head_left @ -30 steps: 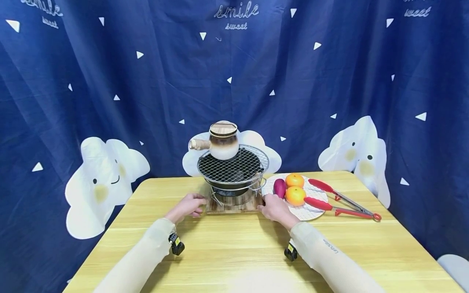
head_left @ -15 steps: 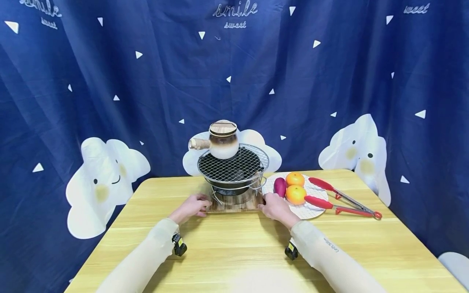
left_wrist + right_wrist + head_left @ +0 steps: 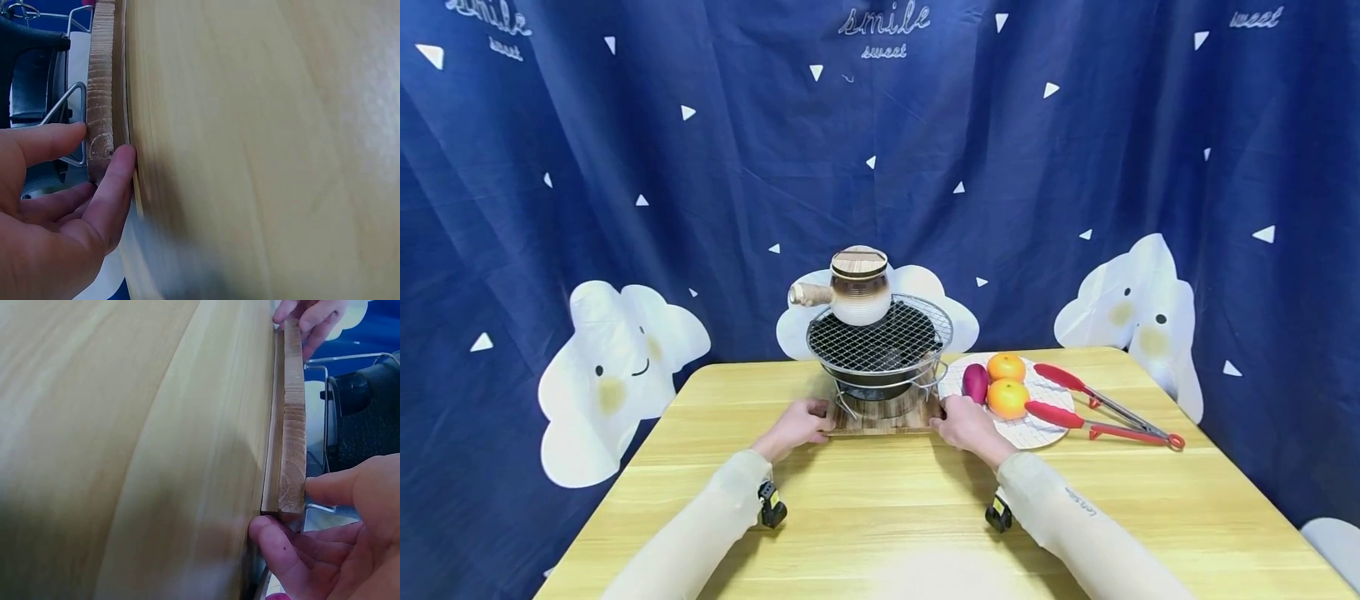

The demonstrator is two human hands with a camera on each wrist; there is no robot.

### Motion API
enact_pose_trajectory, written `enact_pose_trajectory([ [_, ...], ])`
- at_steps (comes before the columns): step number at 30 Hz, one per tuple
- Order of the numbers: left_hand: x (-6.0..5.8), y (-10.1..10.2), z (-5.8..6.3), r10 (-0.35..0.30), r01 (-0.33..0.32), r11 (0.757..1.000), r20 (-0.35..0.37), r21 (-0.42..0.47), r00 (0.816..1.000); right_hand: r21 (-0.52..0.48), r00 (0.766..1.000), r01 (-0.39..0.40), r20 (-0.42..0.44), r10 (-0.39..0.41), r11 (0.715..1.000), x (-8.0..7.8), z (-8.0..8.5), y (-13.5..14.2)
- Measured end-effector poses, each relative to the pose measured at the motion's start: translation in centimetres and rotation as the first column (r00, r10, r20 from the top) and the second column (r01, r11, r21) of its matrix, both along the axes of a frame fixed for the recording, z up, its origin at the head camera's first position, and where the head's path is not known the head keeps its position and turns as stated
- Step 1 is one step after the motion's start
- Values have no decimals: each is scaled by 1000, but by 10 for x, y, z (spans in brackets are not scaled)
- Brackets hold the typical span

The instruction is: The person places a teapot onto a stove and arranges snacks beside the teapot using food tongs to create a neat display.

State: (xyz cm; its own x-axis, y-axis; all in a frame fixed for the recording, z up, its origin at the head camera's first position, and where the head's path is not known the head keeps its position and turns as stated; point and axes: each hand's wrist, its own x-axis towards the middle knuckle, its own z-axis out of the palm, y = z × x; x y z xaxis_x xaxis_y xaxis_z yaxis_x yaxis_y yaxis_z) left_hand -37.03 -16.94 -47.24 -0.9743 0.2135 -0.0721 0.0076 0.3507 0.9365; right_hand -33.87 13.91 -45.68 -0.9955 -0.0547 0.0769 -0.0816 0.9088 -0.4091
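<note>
Left hand (image 3: 795,425) has moved in to meet the wooden board (image 3: 883,425) on the desk (image 3: 880,508); both wrist views show what the head view hides, thumb (image 3: 53,140) above the board and fingers (image 3: 111,187) below; each grip is narrow, the left and the right hand (image 3: 968,425) pinching the near corners, sleeved forearms (image 3: 696,525) reaching forward; on the board stands one grill (image 3: 895,350) with one lidded pot (image 3: 859,304); just right, one plate (image 3: 1033,433) carries two oranges (image 3: 1007,400), one purple vegetable (image 3: 975,383) and, partly, one pair of red tongs (image 3: 1123,435).
</note>
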Motion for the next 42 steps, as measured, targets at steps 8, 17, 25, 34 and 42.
enact_pose_trajectory([
  [8, 0, -1, -2, -8, 8, 1000, -19, -8, 1000, 8, 1000, -13, -26, 13, 1000, 6, 8, 2],
  [17, 1, -2, -6, 9, -10, 1000, -36, -12, 999, 62, 996, -48, -70, 52, 997, 24, 27, 5],
  [25, 2, -1, -6, 4, -4, 1000, -50, -14, 999, 101, 979, -94, -172, 110, 990, 48, 48, 16],
  [34, 2, -1, -6, 7, -9, 999, -66, -39, 998, 166, 946, -119, -280, 162, 979, 62, 62, 47],
  [42, 4, -1, -4, 0, -4, 999, -77, -46, 997, 193, 897, -169, -375, 232, 966, 70, 61, 78],
])
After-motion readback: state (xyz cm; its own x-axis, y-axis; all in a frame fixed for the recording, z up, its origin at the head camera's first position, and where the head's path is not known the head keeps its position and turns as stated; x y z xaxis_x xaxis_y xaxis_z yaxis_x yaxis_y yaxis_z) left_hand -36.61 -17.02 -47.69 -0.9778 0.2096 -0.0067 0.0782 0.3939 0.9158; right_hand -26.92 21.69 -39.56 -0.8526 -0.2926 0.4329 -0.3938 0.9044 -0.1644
